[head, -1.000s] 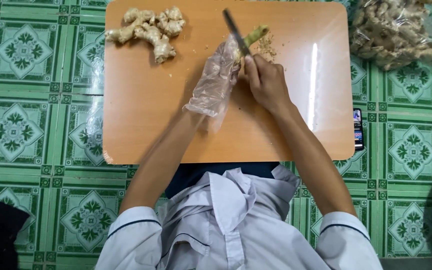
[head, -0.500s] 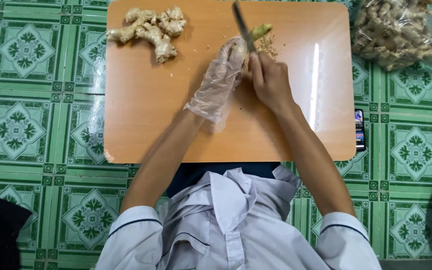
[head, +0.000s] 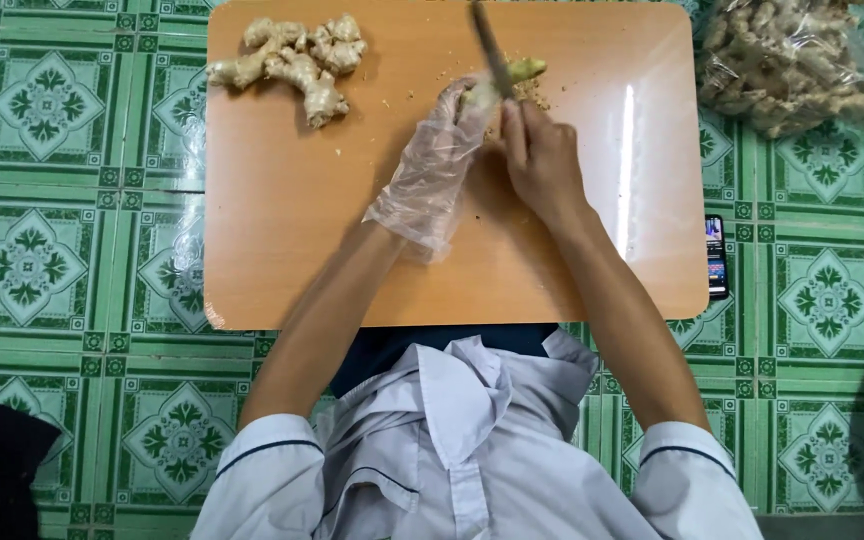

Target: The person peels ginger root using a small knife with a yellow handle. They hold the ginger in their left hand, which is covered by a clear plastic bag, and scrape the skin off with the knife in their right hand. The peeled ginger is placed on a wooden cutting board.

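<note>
Beside ginger pile [head: 292, 55], bagged ginger [head: 802, 60]

Gloved left hand [head: 439, 150] curled, bare right hand [head: 542, 160] clenched, forearms converging

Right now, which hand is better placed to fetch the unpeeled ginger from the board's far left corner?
Left. The gloved left hand is nearer the ginger pile, with bare board between them. The right hand grips the knife and would have to cross over.

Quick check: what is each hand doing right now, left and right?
Left hand: gloved, fingers closed on the piece of ginger on the cutting board.
Right hand: bare, closed around the knife, blade at the ginger.
</note>
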